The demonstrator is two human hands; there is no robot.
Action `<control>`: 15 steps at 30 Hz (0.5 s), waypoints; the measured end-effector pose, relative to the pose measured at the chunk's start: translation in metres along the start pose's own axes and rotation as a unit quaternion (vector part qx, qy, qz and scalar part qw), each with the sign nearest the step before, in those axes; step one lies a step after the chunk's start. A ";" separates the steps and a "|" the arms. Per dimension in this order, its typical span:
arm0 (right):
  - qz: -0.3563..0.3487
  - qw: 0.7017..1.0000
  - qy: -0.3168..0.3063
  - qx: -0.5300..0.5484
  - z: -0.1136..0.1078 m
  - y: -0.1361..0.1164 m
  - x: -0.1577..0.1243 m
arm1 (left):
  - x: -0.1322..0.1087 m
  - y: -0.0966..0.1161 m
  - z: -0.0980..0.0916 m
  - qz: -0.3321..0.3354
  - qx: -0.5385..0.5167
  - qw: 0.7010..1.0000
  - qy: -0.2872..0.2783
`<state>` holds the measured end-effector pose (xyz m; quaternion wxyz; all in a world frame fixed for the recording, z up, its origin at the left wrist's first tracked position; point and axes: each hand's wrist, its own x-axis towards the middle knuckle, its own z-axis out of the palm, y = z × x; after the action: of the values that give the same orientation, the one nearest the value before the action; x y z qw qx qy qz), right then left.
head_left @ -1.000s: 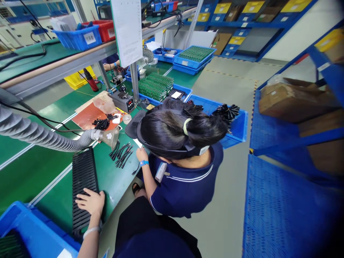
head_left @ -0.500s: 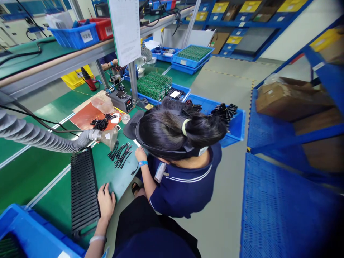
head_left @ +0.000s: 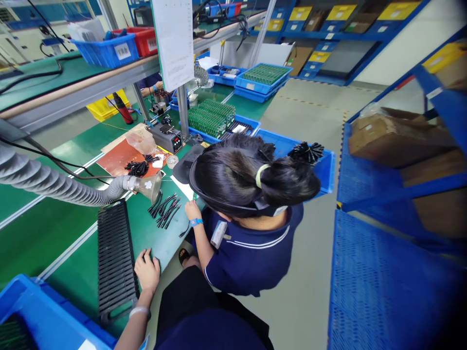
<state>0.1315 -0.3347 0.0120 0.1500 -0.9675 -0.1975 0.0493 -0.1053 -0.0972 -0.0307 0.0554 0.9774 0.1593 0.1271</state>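
My left hand rests palm down on the green workbench near its front edge. Its fingers are loosely spread, and I see nothing held in it. Just left of it lies a long black slotted rack. Beyond the hand are several short black cables in a loose pile. My right hand is out of view. A co-worker in a navy shirt sits at the bench to the right, and their hand is near a small green piece, mostly hidden by their head.
A grey fume hose reaches over the bench. Behind it stands a soldering station. Green circuit boards fill a tray farther back. A blue bin sits at lower left, and a blue shelf rack is at right.
The view has shifted slightly. My left hand stays resting on the bench. The co-worker's head has moved a little to the right, showing more of a white sheet.
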 end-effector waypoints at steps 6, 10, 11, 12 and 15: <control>-0.060 0.997 0.025 -0.034 0.029 -0.031 -0.004 | -0.002 -0.006 0.007 -0.002 0.006 1.000 0.000; -0.086 0.993 0.045 -0.063 0.034 -0.034 0.003 | -0.002 -0.005 0.006 0.004 0.002 1.000 0.006; -0.091 0.992 0.051 -0.073 0.033 -0.033 0.006 | -0.002 -0.005 0.005 0.005 -0.001 1.000 0.010; -0.096 0.990 0.056 -0.082 0.032 -0.032 0.009 | -0.002 -0.004 0.005 0.006 -0.004 1.000 0.013; -0.114 0.985 0.068 -0.106 0.031 -0.029 0.015 | -0.003 -0.004 0.007 0.009 0.004 1.000 0.019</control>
<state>0.1298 -0.2947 -0.0085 0.0645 -0.9501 -0.3001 -0.0552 -0.1075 -0.0946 -0.0383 0.0469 0.9765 0.1517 0.1454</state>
